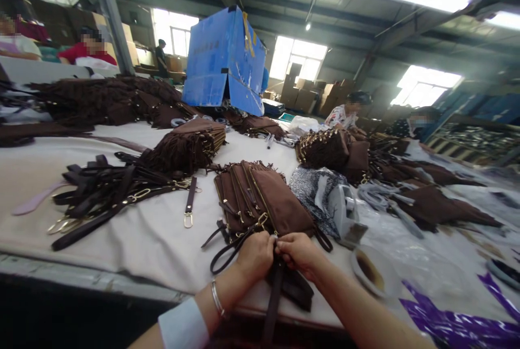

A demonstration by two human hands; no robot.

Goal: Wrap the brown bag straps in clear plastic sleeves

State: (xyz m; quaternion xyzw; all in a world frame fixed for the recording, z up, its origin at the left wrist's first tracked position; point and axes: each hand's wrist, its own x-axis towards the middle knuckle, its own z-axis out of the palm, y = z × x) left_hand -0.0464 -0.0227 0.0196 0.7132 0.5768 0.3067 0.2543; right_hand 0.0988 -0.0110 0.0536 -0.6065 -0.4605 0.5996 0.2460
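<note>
At the near end of a stack of brown zippered pouches (pixel 290 202), my left hand (pixel 258 251) and my right hand (pixel 298 251) meet with fingers closed. A dark brown strap (pixel 275 289) hangs from between their fingertips toward the table edge. The exact spot they pinch is covered by the fingers. Beside my left wrist a thin looped wrist strap (pixel 221 259) curves out, and a gold clasp (pixel 263 220) lies on the pouches. Left of the stack lies a short strap with a gold clip (pixel 190 202).
A pile of dark straps with gold hooks (pixel 97 192) lies at left. More fringed brown pouches (pixel 182 146) are stacked behind, below a blue box (pixel 215 59). A white tape dispenser (pixel 345 211), a tape roll (pixel 371 270) and purple plastic (pixel 450 319) lie at right. Several people sit further back.
</note>
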